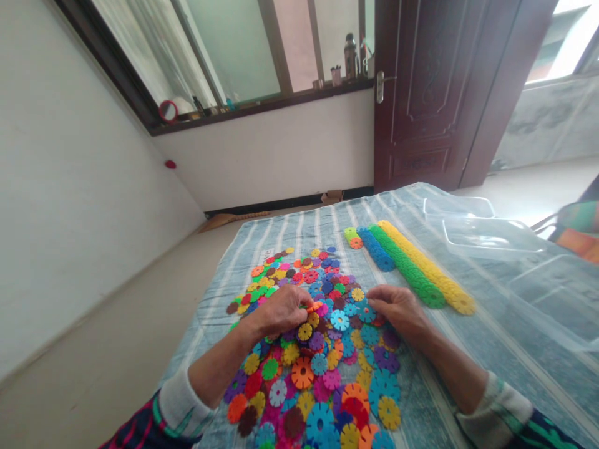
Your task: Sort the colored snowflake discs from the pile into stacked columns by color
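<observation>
A loose pile of multicoloured plastic snowflake discs [303, 372], notched round their rims, spreads over the striped cloth. My left hand [286, 310] is over the middle of the pile, thumb and fingers closed on an orange snowflake disc [316, 306]. My right hand [399, 307] is at the pile's right edge. Its fingertips pinch the rim of a blue snowflake disc [365, 311]; the fingers partly hide the contact. Several discs overlap beneath both hands.
Right of the pile lie long stacked rows of yellow discs [425, 265] and green discs [407, 265], with a shorter blue row [375, 248] and a short green-and-orange stack [352, 237]. Clear plastic containers [491, 236] stand at the right. A door [421, 93] is beyond.
</observation>
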Available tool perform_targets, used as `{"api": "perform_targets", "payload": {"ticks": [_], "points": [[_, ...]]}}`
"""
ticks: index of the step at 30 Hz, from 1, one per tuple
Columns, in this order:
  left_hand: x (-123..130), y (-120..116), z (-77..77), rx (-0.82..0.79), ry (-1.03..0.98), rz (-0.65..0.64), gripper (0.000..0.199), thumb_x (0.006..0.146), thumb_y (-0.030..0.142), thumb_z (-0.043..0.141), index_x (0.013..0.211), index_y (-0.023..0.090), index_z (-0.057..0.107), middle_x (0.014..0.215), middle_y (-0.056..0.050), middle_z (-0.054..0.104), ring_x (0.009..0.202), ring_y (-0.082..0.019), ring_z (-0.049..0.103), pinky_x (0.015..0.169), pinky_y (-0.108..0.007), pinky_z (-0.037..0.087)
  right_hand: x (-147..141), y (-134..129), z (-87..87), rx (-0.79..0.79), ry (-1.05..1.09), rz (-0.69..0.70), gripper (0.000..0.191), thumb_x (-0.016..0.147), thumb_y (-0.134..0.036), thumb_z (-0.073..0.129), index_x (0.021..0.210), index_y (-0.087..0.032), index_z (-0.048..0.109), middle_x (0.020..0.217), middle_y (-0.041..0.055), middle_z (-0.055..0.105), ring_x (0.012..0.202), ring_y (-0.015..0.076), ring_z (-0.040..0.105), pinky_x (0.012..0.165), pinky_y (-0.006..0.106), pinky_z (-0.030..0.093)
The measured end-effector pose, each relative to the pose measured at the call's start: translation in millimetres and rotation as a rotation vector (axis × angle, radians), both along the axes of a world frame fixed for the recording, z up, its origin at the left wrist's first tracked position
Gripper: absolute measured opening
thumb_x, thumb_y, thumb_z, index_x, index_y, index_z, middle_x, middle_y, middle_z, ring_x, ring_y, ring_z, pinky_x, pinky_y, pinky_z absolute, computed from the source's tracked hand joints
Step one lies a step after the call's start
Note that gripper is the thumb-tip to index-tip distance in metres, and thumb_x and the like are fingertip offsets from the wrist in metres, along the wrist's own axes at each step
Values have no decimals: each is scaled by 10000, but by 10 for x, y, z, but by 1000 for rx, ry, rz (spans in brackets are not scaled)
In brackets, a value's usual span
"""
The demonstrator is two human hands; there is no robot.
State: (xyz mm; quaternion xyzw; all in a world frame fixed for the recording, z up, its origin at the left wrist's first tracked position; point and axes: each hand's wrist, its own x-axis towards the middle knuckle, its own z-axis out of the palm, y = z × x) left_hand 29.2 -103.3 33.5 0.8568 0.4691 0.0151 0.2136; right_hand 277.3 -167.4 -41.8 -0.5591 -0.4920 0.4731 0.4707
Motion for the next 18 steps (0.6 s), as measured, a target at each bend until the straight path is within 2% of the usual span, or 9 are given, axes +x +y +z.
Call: {"api": "perform_targets", "payload": {"ticks": [6,10,14,18], "points": [[-4,-84,-126,193,83,12,191,683,116,489,632,202,652,688,-27,641,706,-174,576,714,-265,407,2,-5,19,-8,23,2,234,655,-393,647,727,-176,696,573,-27,613,511,123,525,516,249,435],[-43,-104,-156,166,42,6,206,668,103,489,711,205,662,778,-29,670,768,-178,598,744,-262,416,-1,-4,1,-4,28,-5,241,659,-384,648,739,-164,703,573,-26,611,507,119,519,511,246,430],[-74,-118,-173,105,-59,12,214,646,105,478,689,200,665,770,-10,677,778,-164,612,752,-242,429,-2,5,-32,-2,34,10,234,677,-375,641,749,-161,704,582,-25,612,514,118,524,507,238,424],[-63,-143,-157,65,-201,154,228,643,145,477,688,193,695,780,-1,706,784,-161,632,755,-231,446,1,16,-53,3,30,6,243,667,-373,643,759,-157,706,578,-24,612,512,117,523,507,236,422]]}}
